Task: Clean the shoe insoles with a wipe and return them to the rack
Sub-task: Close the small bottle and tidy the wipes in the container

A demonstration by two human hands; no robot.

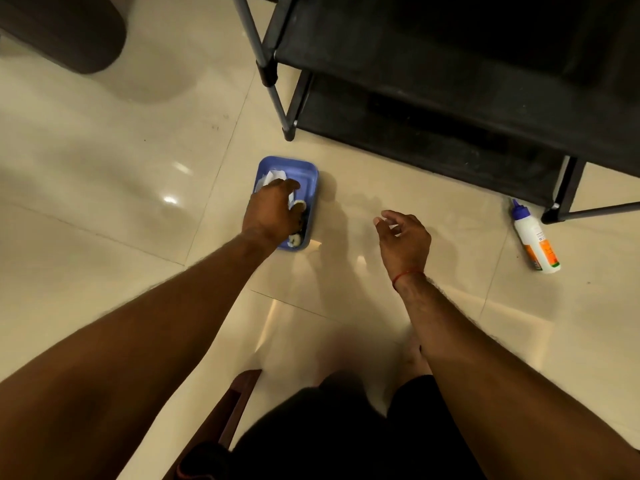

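Note:
A blue plastic tray (310,174) lies on the tiled floor just in front of the black shoe rack (433,81). White wipes (275,175) sit inside it. My left hand (272,211) reaches down into the tray, its fingers closed around a white wipe. My right hand (403,239) hovers above the floor to the right of the tray, fingers loosely curled and apart, holding nothing. No insole shows on the dark rack shelves.
A white bottle with an orange label and blue cap (535,239) lies on the floor by the rack's right leg. A dark round object (62,32) stands at the top left. A reddish-brown item (239,400) lies near my knees.

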